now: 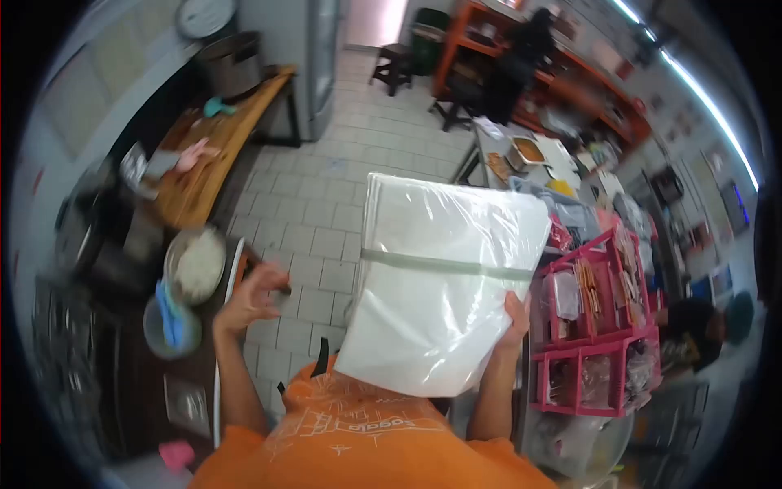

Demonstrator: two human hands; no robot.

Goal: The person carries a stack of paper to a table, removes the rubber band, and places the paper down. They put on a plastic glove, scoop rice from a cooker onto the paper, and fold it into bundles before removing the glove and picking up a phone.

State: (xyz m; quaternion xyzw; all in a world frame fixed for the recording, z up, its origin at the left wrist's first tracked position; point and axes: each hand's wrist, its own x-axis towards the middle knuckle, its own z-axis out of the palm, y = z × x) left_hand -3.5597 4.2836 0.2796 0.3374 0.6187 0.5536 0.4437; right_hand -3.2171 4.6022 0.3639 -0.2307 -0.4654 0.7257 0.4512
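Holding: the right hand grips the right edge of a pack of plastic bags. It sits mid-frame, lifted up, maybe so it won't flop.
Band: a green band wraps the pack to keep the bags together.
Left hand: wide open, holding nothing, fingers spread beside the bowl of rice at left.

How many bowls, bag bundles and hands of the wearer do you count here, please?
Bowls: 2, bowl of white food and bowl with blue utensil
Bag bundles: 1, white bundle
Hands: 2, left hand and right hand
Total: 5
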